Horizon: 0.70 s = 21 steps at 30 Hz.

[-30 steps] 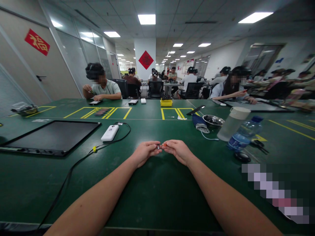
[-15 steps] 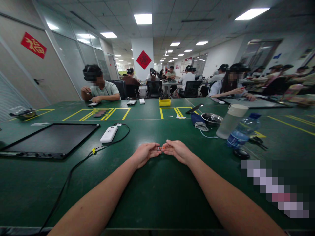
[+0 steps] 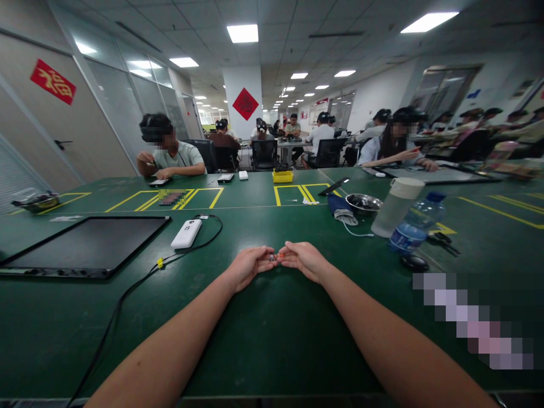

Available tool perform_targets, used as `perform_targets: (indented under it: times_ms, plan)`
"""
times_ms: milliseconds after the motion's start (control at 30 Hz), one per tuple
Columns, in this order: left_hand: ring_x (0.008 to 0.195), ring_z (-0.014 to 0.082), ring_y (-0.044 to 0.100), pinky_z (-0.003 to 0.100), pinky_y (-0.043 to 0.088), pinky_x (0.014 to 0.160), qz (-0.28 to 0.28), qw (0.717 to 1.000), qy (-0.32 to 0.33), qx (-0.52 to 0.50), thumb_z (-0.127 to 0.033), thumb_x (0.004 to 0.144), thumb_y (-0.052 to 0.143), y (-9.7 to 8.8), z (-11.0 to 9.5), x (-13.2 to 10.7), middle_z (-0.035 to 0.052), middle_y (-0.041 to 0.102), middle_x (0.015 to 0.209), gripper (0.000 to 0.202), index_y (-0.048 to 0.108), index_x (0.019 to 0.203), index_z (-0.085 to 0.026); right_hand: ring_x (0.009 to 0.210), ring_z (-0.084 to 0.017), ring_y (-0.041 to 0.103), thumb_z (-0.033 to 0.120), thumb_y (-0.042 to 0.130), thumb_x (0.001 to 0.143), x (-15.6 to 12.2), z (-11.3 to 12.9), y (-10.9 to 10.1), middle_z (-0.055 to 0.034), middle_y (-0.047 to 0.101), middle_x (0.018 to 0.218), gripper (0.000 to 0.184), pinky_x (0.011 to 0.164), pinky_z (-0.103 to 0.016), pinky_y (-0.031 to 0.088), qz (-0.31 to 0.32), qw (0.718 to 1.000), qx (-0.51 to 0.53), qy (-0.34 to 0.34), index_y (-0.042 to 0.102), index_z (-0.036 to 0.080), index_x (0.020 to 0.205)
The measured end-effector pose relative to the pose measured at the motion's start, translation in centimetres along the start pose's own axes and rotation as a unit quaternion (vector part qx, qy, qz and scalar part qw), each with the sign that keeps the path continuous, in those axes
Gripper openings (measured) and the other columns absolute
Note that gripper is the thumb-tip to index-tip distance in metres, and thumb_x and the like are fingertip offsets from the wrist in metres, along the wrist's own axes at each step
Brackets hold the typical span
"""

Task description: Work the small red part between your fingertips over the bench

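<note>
Forearms (image 3: 161, 340): reached in over the green tabletop (image 3: 272, 351), prob. for steadiness.
L hand (image 3: 250, 267): nearly closed, thumb over fingers, small metal bit (image 3: 272, 258) held at tips.
R hand (image 3: 306, 263): fingers bunched, thumb slightly raised, orange bit (image 3: 281, 255) held at tips; exact grip too small to tell.
Bits: b/w the hands, v. close; touching or apart, can't tell. Prob. centred for a clear view.
Cable (image 3: 121, 300): black, w/ yellow tag (image 3: 160, 263), looped nr white pwr bank (image 3: 186, 234) marked 15, prob. clear of hands.
Panel (image 3: 89, 243): dark, flat, L side, presumably parked.
Mouse (image 3: 414, 262) + blue-label bottle (image 3: 408, 238): R side, likely out of the way.
Bowl (image 3: 376, 205): metal, dark contents unclear, prob. containing loose stuff.
Far side: co-worker (image 3: 181, 157) seated, L.
</note>
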<state>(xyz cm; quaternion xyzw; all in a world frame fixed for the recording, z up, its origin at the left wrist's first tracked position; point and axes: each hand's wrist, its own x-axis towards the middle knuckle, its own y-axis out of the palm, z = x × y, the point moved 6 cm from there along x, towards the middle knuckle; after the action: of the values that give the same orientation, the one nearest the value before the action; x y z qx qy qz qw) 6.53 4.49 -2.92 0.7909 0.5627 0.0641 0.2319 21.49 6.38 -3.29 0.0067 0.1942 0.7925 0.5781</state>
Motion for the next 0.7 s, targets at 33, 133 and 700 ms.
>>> perform_targets:
  times_ms: [33,133,700]
  plan:
    - [0.082,0.0202,0.067,0.032,0.053,0.082,-0.004,1.0,-0.002,-0.001,-0.027,0.086,0.054,-0.04,0.01,0.01,0.0168,0.065,0.089,0.028,0.062,0.1,-0.004,0.072,-0.017,0.068,0.031,0.053,0.087,-0.05,0.04,0.05,-0.0128,0.069,0.078,0.026,0.069,-0.027,0.054,0.0,1.0,0.0,0.0,0.064,0.008,0.08]
    - [0.08,0.0203,0.067,0.032,0.053,0.081,-0.02,1.0,-0.009,-0.004,-0.024,0.086,0.055,-0.1,-0.01,0.01,0.0166,0.065,0.087,0.024,0.061,0.098,-0.005,0.071,-0.016,0.068,0.03,0.054,0.086,-0.18,0.12,0.16,-0.0123,0.069,0.079,0.024,0.068,-0.026,0.054,-0.002,1.0,-0.002,0.0,0.065,0.009,0.08]
    - [0.085,0.0226,0.067,0.034,0.052,0.084,-0.01,1.0,0.002,-0.013,-0.025,0.085,0.055,-0.15,0.05,0.11,0.0176,0.065,0.088,0.025,0.061,0.098,-0.004,0.076,-0.018,0.068,0.028,0.056,0.085,-0.22,0.06,0.18,-0.012,0.068,0.081,0.021,0.069,-0.026,0.054,0.008,1.0,-0.013,-0.004,0.064,0.009,0.081]
